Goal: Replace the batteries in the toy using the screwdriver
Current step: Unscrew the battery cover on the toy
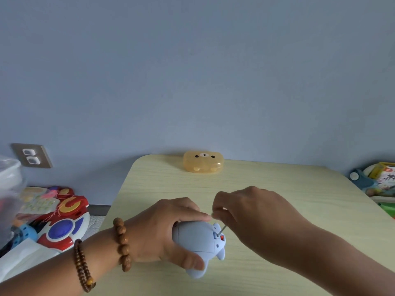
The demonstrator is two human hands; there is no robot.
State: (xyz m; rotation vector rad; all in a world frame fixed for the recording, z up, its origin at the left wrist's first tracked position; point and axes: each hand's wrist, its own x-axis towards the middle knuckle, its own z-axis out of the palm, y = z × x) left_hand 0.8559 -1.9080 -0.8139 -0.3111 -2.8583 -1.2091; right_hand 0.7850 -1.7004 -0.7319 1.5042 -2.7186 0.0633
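Observation:
A pale blue animal-shaped toy (197,240) lies on its side on the light wooden table (277,182). My left hand (162,227) wraps around its body and holds it down. My right hand (252,212) pinches a thin screwdriver (222,229), most of whose handle is hidden in my fingers. Its metal shaft slants down to the toy's underside, where the tip meets a small recess next to a red part (222,238). No batteries are in sight.
An orange translucent bear-face case (203,162) sits at the table's far edge by the blue wall. A pile of colourful toys (59,212) lies on the floor to the left, a wall socket (32,155) above it. More toys and packets (378,182) sit at the right.

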